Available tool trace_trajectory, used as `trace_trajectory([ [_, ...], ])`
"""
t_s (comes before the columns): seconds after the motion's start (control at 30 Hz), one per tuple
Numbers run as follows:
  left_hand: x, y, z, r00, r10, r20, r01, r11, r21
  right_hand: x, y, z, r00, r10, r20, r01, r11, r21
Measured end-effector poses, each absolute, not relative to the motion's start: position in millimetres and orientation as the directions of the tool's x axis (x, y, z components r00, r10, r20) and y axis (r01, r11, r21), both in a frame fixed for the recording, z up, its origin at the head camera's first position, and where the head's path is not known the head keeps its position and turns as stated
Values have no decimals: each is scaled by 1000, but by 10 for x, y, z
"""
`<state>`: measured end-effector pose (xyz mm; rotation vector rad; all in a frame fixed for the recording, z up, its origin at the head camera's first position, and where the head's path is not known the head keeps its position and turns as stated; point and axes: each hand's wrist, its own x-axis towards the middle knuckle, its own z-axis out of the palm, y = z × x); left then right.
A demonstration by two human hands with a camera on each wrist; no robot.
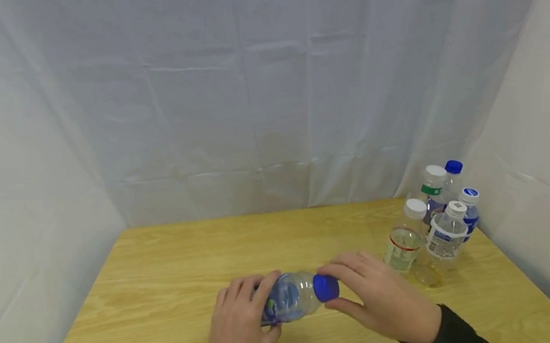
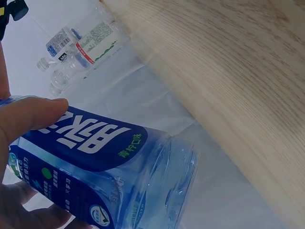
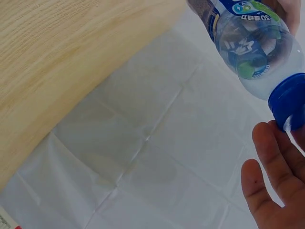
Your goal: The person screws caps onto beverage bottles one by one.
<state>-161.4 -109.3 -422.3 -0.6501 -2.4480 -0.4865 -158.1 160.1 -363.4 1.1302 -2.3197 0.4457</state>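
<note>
A clear plastic bottle [image 1: 287, 298] with a blue label is held on its side over the front of the table, its blue cap [image 1: 326, 287] pointing right. My left hand [image 1: 240, 320] grips the labelled body, thumb on the near side and fingers over the far side. In the left wrist view the bottle's base [image 2: 176, 176] points away from that hand. My right hand [image 1: 371, 295] pinches the cap between thumb and index finger. The right wrist view shows two fingers [image 3: 274, 167] of that hand beside the blue cap [image 3: 288, 102].
Several plastic bottles stand grouped at the table's right side, among them a white-capped one with a pale label [image 1: 403, 247] and a blue-capped one [image 1: 454, 167] at the back. White sheeting [image 1: 243, 94] hangs behind and along both sides of the wooden table [image 1: 164, 281].
</note>
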Motion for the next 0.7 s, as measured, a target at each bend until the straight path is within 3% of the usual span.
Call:
trace_trajectory([
  [0.27,-1606,-1062,-4217,-723,345,599,547,815,191,-1573,1559,-3688,-496,-599,629,-785,619,-29],
  [0.5,-1605,-1027,-4208,-722,353,596,545,820,175,-1558,1540,-3717,-530,-566,631,-740,672,-19],
  [0.7,-1611,-996,-4214,-715,351,605,544,823,165,-1545,1537,-3734,-605,-535,590,-700,710,-75],
])
